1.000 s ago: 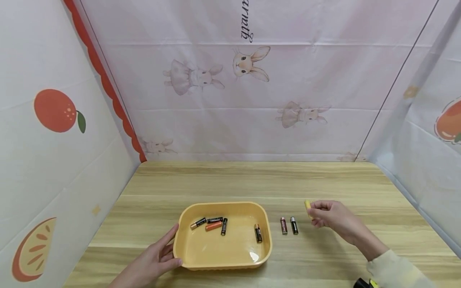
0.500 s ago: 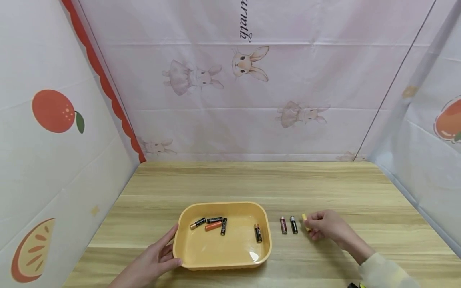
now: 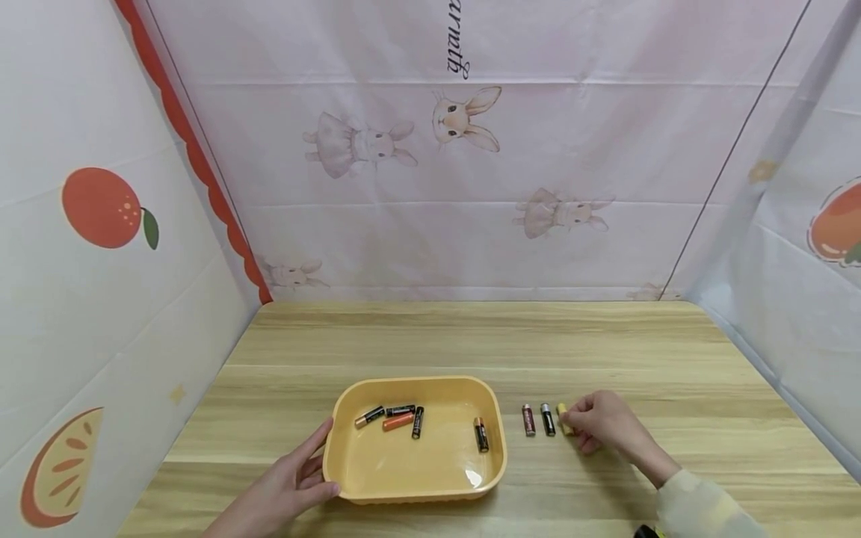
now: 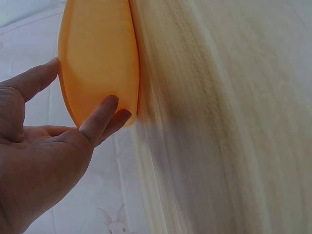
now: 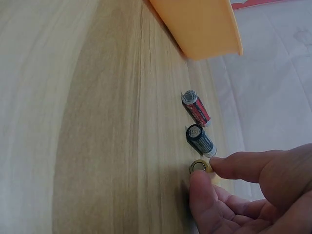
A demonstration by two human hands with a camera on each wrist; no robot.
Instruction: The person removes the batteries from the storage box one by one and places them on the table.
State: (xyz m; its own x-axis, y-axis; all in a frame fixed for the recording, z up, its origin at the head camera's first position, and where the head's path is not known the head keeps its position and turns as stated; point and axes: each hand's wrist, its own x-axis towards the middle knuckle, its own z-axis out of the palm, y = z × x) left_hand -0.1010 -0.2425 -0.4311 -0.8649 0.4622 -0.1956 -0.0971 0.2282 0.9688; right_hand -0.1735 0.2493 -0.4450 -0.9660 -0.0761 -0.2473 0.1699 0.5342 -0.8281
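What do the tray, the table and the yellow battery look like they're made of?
The tray: probably plastic, smooth and glossy, judging by the bright glare on its floor. The table: matte wood or wood-look laminate; streaky grain fits both. The yellow battery: likely metal under a smooth wrap; its greyish end sits inside a yellow rim.

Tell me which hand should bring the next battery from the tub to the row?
Probably the right hand. It pinches the yellow battery ending the row, and a black battery lies in the nearer end of the tub. The left hand touches the tub's opposite end.
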